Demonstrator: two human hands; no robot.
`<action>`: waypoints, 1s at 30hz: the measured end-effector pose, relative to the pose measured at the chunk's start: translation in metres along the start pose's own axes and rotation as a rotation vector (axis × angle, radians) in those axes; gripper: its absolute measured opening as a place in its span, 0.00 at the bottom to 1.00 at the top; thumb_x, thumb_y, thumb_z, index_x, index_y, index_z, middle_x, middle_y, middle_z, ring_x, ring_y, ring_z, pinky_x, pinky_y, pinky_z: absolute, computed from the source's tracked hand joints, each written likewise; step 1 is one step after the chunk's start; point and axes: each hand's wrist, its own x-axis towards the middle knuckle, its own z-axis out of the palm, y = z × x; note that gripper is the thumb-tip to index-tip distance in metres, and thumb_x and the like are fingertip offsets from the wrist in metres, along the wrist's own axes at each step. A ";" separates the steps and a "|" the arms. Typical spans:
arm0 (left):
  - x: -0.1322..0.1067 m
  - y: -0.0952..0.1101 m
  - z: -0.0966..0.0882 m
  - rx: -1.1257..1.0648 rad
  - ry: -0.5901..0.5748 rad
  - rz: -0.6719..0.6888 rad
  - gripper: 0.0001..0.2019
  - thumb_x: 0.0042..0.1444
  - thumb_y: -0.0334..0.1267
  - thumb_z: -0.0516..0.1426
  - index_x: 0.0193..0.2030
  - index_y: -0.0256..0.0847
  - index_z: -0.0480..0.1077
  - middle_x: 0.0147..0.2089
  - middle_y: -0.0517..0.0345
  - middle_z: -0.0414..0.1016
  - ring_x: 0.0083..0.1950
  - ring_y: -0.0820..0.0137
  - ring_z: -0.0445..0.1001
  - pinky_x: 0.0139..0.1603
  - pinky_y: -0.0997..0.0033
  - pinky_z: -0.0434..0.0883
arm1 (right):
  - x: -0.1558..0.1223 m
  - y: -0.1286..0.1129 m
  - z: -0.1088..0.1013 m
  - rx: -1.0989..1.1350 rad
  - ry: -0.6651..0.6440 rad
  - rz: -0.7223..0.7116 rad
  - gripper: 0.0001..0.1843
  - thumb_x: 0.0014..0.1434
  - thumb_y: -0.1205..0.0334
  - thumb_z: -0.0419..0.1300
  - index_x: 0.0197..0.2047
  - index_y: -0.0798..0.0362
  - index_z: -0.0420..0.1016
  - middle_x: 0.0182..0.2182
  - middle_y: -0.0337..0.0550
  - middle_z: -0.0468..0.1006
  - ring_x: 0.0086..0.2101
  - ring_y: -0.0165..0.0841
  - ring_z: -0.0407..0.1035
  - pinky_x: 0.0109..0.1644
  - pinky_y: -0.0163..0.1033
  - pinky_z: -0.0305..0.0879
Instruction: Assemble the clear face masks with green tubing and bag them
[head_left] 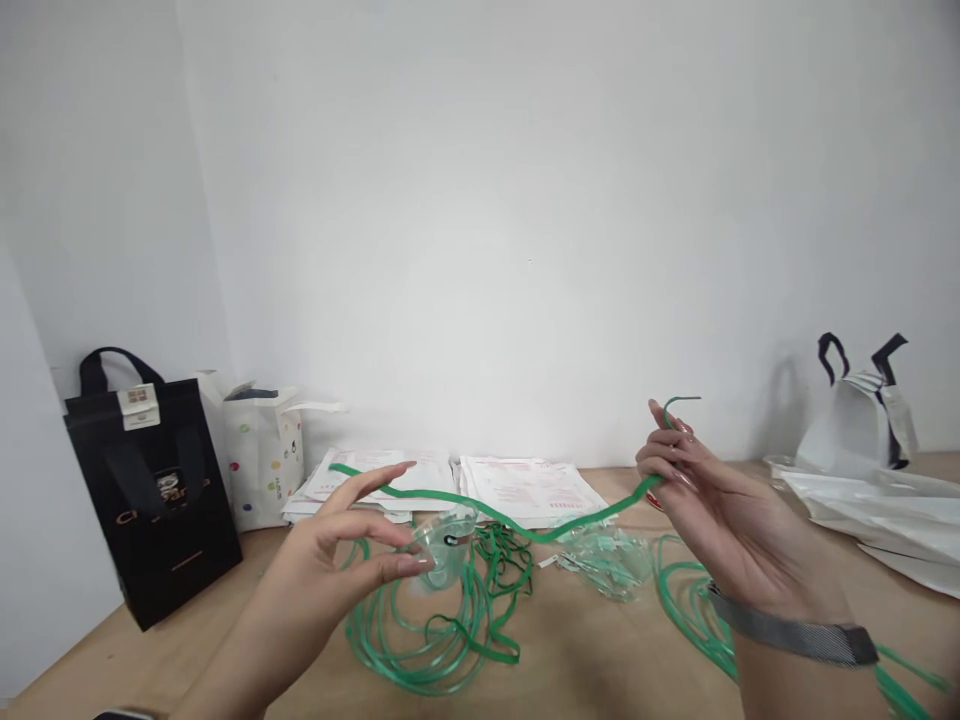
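My left hand pinches the edge of a small clear oxygen mask between thumb and a finger, its other fingers raised. A green elastic strap runs from behind the raised fingers of that hand, sags in the middle, and rises to my right hand. There the strap is gripped between closed fingers, with a thin end curling up above them. Whether the strap is joined to the mask cannot be made out. Below the mask lies coiled green tubing on the table.
Loose green straps and a pile of clear plastic parts lie mid-table. Behind them are stacks of printed white packets. A black bag and a dotted white bag stand left; more tubing and white packaging lie right.
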 end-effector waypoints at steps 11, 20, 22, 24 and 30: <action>0.011 -0.006 -0.003 0.157 0.297 -0.150 0.05 0.42 0.41 0.62 0.24 0.44 0.77 0.41 0.51 0.80 0.49 0.52 0.71 0.54 0.56 0.62 | -0.015 0.006 0.013 -0.291 0.050 -0.091 0.16 0.55 0.75 0.49 0.42 0.58 0.74 0.23 0.37 0.63 0.19 0.21 0.56 0.18 0.20 0.61; 0.007 0.002 0.011 -0.745 0.097 -0.267 0.06 0.48 0.36 0.62 0.31 0.37 0.75 0.31 0.56 0.81 0.33 0.73 0.77 0.36 0.78 0.72 | -0.031 0.030 0.011 -0.568 -0.137 0.072 0.16 0.41 0.69 0.66 0.37 0.56 0.79 0.27 0.42 0.73 0.28 0.27 0.64 0.28 0.25 0.67; 0.007 0.001 0.015 -0.867 0.094 -0.293 0.05 0.49 0.35 0.61 0.32 0.36 0.75 0.32 0.55 0.81 0.34 0.73 0.77 0.37 0.78 0.72 | -0.034 0.039 0.011 -0.656 -0.229 0.142 0.17 0.40 0.67 0.68 0.37 0.55 0.79 0.29 0.42 0.75 0.30 0.27 0.65 0.32 0.26 0.67; 0.008 0.001 0.018 -0.931 0.093 -0.310 0.05 0.50 0.33 0.60 0.34 0.35 0.74 0.36 0.53 0.81 0.37 0.71 0.77 0.42 0.75 0.73 | -0.037 0.047 0.012 -0.726 -0.312 0.179 0.14 0.43 0.64 0.67 0.36 0.54 0.80 0.29 0.42 0.77 0.32 0.27 0.66 0.37 0.28 0.66; 0.005 0.007 0.027 -0.796 0.074 -0.263 0.13 0.45 0.32 0.64 0.40 0.34 0.73 0.41 0.48 0.80 0.45 0.65 0.76 0.49 0.71 0.69 | -0.037 0.069 0.012 -0.859 -0.363 0.022 0.08 0.48 0.59 0.63 0.33 0.52 0.79 0.29 0.41 0.76 0.33 0.31 0.67 0.38 0.35 0.64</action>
